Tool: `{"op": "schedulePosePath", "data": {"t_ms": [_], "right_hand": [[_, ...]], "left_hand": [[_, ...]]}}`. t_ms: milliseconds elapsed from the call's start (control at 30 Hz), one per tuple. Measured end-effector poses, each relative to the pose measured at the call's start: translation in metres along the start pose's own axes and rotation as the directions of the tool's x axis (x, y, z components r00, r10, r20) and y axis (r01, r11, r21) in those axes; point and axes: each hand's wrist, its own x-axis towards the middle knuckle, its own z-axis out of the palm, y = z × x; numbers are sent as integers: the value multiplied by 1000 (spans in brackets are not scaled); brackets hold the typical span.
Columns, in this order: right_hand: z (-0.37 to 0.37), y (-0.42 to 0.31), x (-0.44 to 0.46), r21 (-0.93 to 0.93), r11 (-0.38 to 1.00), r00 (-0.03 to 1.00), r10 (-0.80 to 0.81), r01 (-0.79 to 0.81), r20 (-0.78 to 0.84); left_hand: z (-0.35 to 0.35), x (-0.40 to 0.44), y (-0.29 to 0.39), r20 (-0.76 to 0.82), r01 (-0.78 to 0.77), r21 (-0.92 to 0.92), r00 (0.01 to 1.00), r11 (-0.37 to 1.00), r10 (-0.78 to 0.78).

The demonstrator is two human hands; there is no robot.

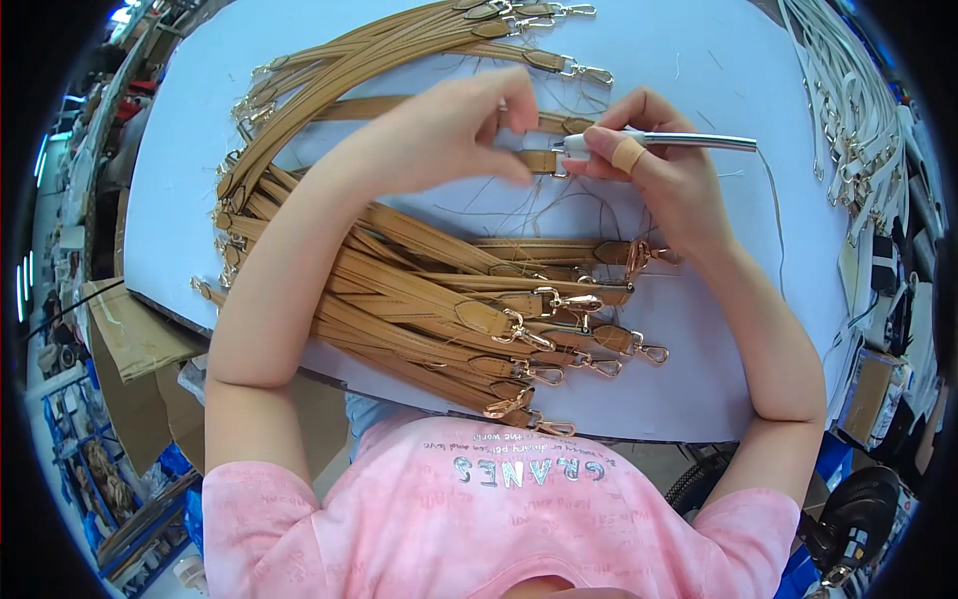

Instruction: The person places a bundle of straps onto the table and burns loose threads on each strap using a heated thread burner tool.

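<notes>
My right hand [684, 195], with a tan bandage round one finger, grips a white and silver pen-shaped tool [699, 141]. A thin cord trails from the tool's back end. Its tip is close to the metal fitting at the end of a tan leather strap [540, 162]. My left hand [449, 130] hovers over this strap, thumb and fingers curved but apart, with nothing seen between them. Loose threads [564, 205] lie around the strap end. Below my hands is a pile of tan leather straps [419, 285] with metal clasps.
More tan straps [399, 42] arch across the back of the white table [689, 369]. White straps with metal clasps [848, 120] hang over its right side. A cardboard box [145, 329] stands at the left, and a black seat [863, 514] at the lower right.
</notes>
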Motion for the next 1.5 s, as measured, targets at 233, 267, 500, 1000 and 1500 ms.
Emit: {"op": "schedulePosePath", "data": {"t_ms": [233,267,500,1000,1500], "right_hand": [[-7,-15,-5,172,972,987,-152,159,-55],[-10,-18,-7,213,957,980,-185,196,-70],[-7,-22,-16,271,947,982,-186,174,18],[-7,-4,-10,47,997,998,-59,57,35],[-1,-2,-11,-316,946,997,-67,73,31]], "left_hand": [[-6,-17,35,79,148,70,985,986,-154],[-4,-15,33,81,151,72,984,986,-157],[15,-6,4,-30,-252,415,957,874,290],[21,-10,20,9,-146,370,988,918,153],[9,-9,16,73,-192,266,981,945,179]]}}
